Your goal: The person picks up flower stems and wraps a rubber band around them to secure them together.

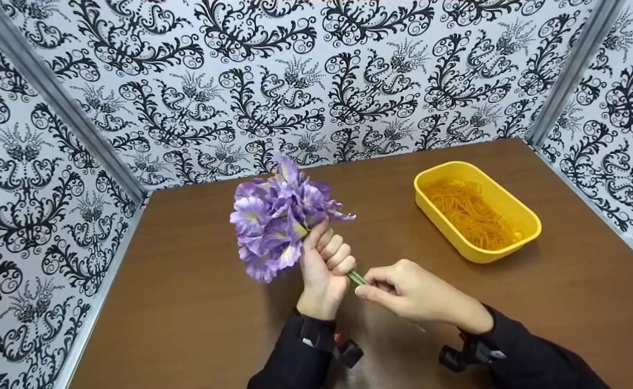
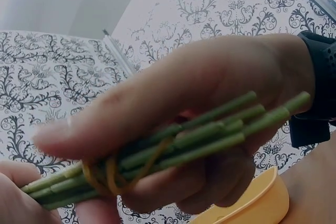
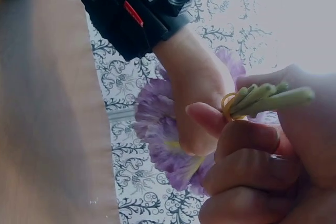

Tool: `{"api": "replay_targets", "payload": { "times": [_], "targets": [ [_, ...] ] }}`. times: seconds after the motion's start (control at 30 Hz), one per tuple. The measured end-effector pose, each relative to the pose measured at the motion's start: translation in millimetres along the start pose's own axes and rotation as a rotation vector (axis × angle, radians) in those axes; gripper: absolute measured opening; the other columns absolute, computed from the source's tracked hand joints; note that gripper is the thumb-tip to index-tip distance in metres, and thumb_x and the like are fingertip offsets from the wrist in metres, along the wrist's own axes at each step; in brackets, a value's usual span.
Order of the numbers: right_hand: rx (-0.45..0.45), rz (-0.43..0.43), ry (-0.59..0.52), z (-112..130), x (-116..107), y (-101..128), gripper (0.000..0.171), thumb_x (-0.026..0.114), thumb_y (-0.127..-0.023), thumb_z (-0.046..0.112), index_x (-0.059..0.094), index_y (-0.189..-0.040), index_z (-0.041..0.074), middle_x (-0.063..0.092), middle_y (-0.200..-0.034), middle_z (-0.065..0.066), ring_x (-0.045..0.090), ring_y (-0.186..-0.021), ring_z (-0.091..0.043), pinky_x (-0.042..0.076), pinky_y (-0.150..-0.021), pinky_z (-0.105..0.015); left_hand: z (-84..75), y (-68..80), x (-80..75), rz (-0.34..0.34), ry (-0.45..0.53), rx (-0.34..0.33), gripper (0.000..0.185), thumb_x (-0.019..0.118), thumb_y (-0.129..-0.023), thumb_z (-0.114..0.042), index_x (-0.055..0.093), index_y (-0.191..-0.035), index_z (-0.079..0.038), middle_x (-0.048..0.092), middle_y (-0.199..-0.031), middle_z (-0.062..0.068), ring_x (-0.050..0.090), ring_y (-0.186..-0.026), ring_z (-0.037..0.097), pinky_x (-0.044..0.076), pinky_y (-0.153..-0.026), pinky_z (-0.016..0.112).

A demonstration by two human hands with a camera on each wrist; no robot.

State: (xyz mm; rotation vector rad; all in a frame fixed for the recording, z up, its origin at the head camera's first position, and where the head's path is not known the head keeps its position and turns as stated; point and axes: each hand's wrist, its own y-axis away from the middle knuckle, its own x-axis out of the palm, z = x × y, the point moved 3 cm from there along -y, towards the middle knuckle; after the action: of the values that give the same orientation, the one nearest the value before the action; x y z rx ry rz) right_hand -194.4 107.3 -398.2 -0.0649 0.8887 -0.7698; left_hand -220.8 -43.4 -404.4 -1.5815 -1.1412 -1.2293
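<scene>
Stems [image 2: 199, 140] (mostly hidden) sit gripped by left hand [image 1: 324, 265] and right hand [image 1: 413, 294].

The bench [image 1: 186, 302] lies bare along its left edge and across the near left corner, so a hand could pass there freely. At the middle, the left hand [image 1: 324, 267] with the purple flower bunch [image 1: 278, 219] and the right hand [image 1: 413, 294] on the green stems [image 1: 357, 277] block the way. Toward the far right corner the yellow tray [image 1: 527, 219] of rubber bands [image 1: 470, 213] stands in the way; open wood runs between it and the hands. Patterned walls [image 1: 316, 75] close the left, far and right edges.
</scene>
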Motion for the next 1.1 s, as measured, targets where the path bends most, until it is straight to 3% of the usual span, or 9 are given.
{"api": "replay_targets", "payload": {
  "times": [0.3, 0.53, 0.8, 0.97, 1.1],
  "targets": [
    [-0.001, 0.008, 0.009, -4.3, 5.9, 1.5, 0.033, 0.060, -0.104, 0.026, 0.053, -0.073, 0.019, 0.037, -0.059, 0.012, 0.030, -0.048, 0.007, 0.022, -0.043, -0.011, 3.6, -2.1, -2.2, -0.013, -0.080, -0.062, 0.050, 0.031, -0.109, -0.024, 0.021, -0.060, -0.021, 0.018, -0.051, -0.013, 0.011, -0.044, 0.001, 0.009, -0.041, 0.014],
    [-0.051, -0.065, 0.106, -3.6, 9.6, -0.7, 0.037, 0.061, -0.104, 0.022, 0.045, -0.071, 0.018, 0.030, -0.061, 0.015, 0.022, -0.051, 0.011, 0.018, -0.045, -0.009, 1.1, -5.3, -4.3, -0.024, -0.072, -0.092, 0.048, 0.031, -0.110, -0.022, 0.021, -0.062, -0.021, 0.018, -0.052, -0.013, 0.010, -0.045, 0.000, 0.010, -0.042, 0.013],
    [-0.044, -0.097, 0.090, -3.9, 11.8, -2.6, 0.036, 0.061, -0.103, 0.017, 0.045, -0.071, 0.016, 0.030, -0.061, 0.014, 0.023, -0.051, 0.009, 0.019, -0.046, -0.010, -2.2, -6.0, -2.7, -0.011, -0.065, -0.113, 0.048, 0.029, -0.110, -0.022, 0.025, -0.062, -0.020, 0.020, -0.053, -0.012, 0.012, -0.046, 0.001, 0.012, -0.042, 0.014],
    [-0.005, -0.116, 0.074, -5.4, 9.7, -2.8, 0.033, 0.060, -0.104, 0.017, 0.049, -0.073, 0.017, 0.033, -0.061, 0.016, 0.027, -0.051, 0.007, 0.021, -0.046, -0.010, -3.5, -7.0, -1.3, -0.035, -0.152, -0.074, 0.040, 0.039, -0.109, -0.019, 0.036, -0.069, -0.017, 0.031, -0.055, -0.010, 0.027, -0.046, 0.002, 0.026, -0.046, 0.015],
    [0.032, -0.145, 0.053, -6.9, 7.7, -2.3, 0.030, 0.060, -0.104, 0.018, 0.052, -0.075, 0.017, 0.035, -0.062, 0.016, 0.031, -0.050, 0.005, 0.023, -0.046, -0.012, -5.0, -6.1, -0.7, -0.051, -0.282, -0.011, 0.026, 0.048, -0.107, -0.015, 0.046, -0.081, -0.013, 0.039, -0.065, -0.005, 0.042, -0.059, 0.009, 0.040, -0.060, 0.020]
  ]
}}
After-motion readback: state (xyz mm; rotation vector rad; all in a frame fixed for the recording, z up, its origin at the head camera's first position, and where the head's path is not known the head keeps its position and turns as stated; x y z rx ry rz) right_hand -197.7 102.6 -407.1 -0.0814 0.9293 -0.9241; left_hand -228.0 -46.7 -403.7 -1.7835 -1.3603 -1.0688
